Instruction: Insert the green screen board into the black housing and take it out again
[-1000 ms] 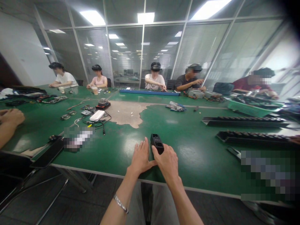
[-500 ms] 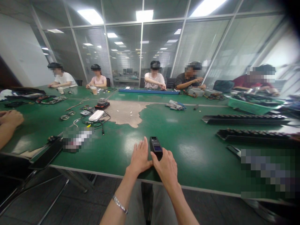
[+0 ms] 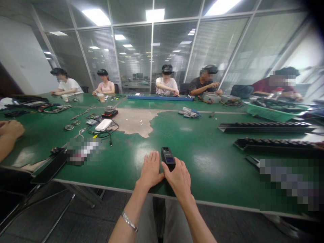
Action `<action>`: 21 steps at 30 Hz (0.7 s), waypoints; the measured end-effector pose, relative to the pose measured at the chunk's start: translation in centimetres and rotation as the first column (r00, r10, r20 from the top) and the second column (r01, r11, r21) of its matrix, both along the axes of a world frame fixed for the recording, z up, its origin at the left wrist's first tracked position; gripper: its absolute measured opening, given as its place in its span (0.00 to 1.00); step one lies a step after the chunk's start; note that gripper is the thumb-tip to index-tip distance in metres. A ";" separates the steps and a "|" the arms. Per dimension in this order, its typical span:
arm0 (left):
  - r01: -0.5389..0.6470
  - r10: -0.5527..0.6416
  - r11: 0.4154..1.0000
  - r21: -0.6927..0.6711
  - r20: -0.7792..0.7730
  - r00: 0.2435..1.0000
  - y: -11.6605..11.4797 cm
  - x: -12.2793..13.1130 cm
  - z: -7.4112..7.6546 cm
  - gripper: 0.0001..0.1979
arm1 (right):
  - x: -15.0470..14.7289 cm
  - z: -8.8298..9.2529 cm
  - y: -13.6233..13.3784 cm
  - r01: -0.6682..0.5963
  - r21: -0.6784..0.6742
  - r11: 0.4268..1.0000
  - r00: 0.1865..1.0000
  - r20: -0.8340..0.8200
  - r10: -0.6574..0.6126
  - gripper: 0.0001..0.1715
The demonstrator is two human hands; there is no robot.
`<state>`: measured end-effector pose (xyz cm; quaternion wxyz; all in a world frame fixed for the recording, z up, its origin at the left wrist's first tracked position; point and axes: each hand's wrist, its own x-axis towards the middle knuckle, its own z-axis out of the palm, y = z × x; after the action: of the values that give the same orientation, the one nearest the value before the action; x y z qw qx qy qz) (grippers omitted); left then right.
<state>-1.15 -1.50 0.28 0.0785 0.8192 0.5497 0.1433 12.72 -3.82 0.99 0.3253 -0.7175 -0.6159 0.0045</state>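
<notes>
A small black handheld device (image 3: 168, 157) with a little lit screen lies nearly flat on the green table (image 3: 207, 168) near its front edge. My right hand (image 3: 179, 179) is closed on the near end of the device. Flat on the table just left of it rests my left hand (image 3: 151, 170), fingers stretched out and holding nothing, its thumb touching my right hand. A silver bracelet (image 3: 129, 221) sits on my left wrist.
Long black strips (image 3: 265, 127) lie at the right. A white device with cables (image 3: 103, 125) and small parts lie at the left, a worn bare patch (image 3: 136, 121) mid-table. Several people work along the far side; another person's hand (image 3: 10, 130) rests at the left edge.
The black device has been lowered from tilted up to nearly flat on the table, screen facing up. My hands have stayed in place.
</notes>
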 end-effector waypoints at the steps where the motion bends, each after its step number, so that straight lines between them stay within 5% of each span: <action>1: 0.000 0.000 1.000 0.002 -0.008 1.000 0.0 0.0 0.0 0.43 | 0.0 0.0 0.0 -0.008 0.003 1.000 1.000 -0.008 0.008 0.31; 13: -0.002 0.002 1.000 0.014 -0.036 0.999 0.0 0.1 0.2 0.45 | 0.1 2.3 0.3 -0.037 0.125 0.991 0.994 -0.093 0.049 0.27; 17: 0.002 -0.002 1.000 0.009 -0.031 1.000 -0.2 0.1 0.5 0.47 | 1.5 3.9 0.8 -0.030 0.225 0.974 0.992 -0.113 0.057 0.28; 21: 0.011 -0.011 1.000 -0.001 -0.021 1.000 -0.2 0.0 0.5 0.47 | 3.9 3.4 0.8 0.039 0.219 0.975 0.994 -0.105 -0.016 0.29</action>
<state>-1.15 -1.70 0.83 0.0740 0.8237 0.5460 0.1338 16.61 -3.02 4.40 0.4340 -0.6844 -0.5850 -0.0315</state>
